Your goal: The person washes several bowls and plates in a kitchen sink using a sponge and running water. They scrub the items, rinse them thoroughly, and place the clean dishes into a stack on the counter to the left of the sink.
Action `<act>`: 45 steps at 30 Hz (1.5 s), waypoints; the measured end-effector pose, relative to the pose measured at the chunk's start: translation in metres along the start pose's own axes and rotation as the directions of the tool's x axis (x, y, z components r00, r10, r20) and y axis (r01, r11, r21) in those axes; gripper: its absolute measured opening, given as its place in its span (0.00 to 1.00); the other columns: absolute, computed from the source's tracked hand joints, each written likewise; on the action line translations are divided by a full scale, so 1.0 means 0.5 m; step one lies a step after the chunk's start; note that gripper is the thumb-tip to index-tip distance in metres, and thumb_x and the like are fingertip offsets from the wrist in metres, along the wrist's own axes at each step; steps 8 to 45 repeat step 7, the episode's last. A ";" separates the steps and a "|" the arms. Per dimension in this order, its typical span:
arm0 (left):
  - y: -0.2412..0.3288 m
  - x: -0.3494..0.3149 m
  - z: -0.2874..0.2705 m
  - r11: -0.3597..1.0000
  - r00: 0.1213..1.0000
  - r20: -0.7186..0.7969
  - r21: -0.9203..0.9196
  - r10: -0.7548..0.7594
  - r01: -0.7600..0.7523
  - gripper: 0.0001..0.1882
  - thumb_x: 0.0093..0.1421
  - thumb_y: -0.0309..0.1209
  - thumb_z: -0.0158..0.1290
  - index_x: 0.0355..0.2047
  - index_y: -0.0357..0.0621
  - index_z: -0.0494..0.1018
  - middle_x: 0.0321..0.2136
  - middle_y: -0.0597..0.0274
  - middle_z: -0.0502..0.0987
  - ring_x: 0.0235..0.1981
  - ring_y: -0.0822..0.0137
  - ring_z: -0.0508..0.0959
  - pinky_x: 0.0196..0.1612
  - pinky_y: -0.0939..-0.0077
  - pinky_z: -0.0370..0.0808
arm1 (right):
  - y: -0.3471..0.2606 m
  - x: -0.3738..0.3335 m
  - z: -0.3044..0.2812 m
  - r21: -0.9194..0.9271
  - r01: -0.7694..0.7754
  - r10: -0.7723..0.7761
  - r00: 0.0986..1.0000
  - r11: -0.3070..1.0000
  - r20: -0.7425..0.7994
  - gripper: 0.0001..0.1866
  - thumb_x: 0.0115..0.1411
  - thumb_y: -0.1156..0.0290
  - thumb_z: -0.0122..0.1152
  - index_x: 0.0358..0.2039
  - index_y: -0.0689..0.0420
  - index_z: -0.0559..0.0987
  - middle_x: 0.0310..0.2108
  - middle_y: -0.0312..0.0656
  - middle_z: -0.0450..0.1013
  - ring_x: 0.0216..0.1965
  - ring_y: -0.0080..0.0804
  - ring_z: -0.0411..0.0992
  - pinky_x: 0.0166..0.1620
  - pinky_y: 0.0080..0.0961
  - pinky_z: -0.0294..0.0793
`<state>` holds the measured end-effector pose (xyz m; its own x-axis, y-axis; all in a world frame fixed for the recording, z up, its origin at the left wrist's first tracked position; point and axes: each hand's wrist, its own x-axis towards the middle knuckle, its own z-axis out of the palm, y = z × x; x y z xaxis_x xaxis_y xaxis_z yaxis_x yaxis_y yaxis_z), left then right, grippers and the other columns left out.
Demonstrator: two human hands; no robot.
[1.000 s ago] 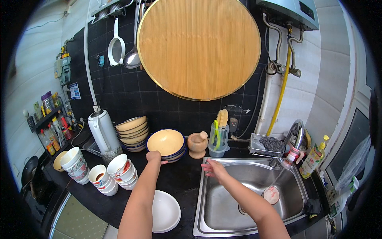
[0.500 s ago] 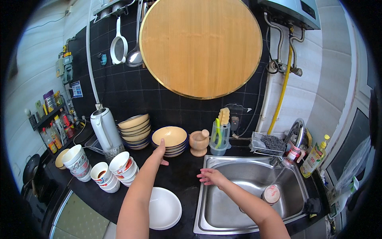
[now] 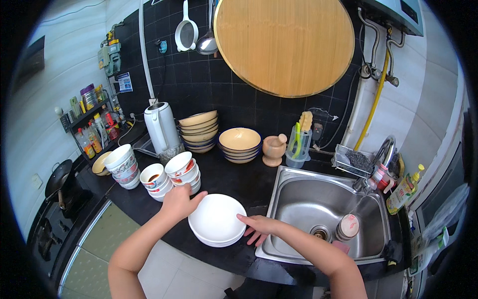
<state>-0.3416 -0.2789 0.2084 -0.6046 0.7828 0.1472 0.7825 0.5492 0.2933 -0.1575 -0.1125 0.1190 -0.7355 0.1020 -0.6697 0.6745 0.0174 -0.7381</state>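
A short stack of white plates [image 3: 217,219] lies on the black counter between my two hands. My left hand [image 3: 180,204] is at its left edge, open, with the thumb stretched toward the rim; its other fingers show only in part. My right hand [image 3: 259,228] is open at the right edge, thumb at the rim and fingers spread over the counter. Neither hand lifts anything. Just beyond my left hand stand stacks of patterned bowls, one red and white [image 3: 182,172], one with dark liquid in its top bowl [image 3: 153,178], and one farther left [image 3: 124,167].
Cream bowls [image 3: 240,139] stand stacked along the back wall, beside a leaning stack [image 3: 199,130] and a white kettle [image 3: 162,128]. A wooden mortar [image 3: 274,151] stands nearby. The steel sink [image 3: 298,197] on the right holds stacked bowls [image 3: 347,226] under the faucet [image 3: 386,152].
Both hands have come down to the sides of the white plates, the left from near the cream bowls, the right from above the sink's left edge. The view has shifted too.
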 end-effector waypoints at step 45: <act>-0.109 -0.039 0.091 0.548 0.446 0.884 -0.444 0.138 0.709 0.45 0.49 0.58 0.47 0.59 0.46 0.44 0.47 0.38 0.64 0.33 0.49 0.77 0.24 0.59 0.77 | 0.026 0.069 0.025 0.229 0.043 -0.073 0.990 0.972 0.124 0.43 0.50 0.42 0.50 0.56 0.63 0.54 0.48 0.60 0.62 0.40 0.50 0.71 0.35 0.46 0.74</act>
